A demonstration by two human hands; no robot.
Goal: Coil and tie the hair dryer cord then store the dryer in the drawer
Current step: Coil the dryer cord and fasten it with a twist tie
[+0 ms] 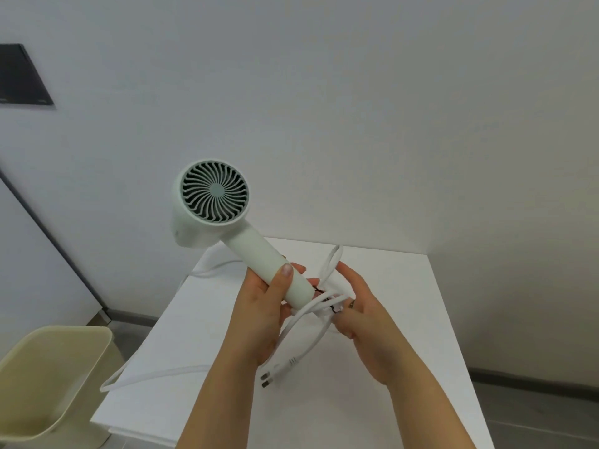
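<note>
A pale green hair dryer (207, 205) is held up above the white cabinet top (389, 319), its rear grille facing me. My left hand (265, 306) grips the lower part of the handle, thumb across it. My right hand (359, 312) pinches the gathered loops of the white cord (304, 314) just below the handle end, where a thin dark tie shows. The plug (267, 380) hangs under my left wrist. One long loop of cord trails over the cabinet's left edge. No drawer is visible.
A beige plastic bin (48, 384) stands on the floor at the lower left, beside the cabinet. A grey wall is close behind, with a dark panel (22, 76) at the upper left.
</note>
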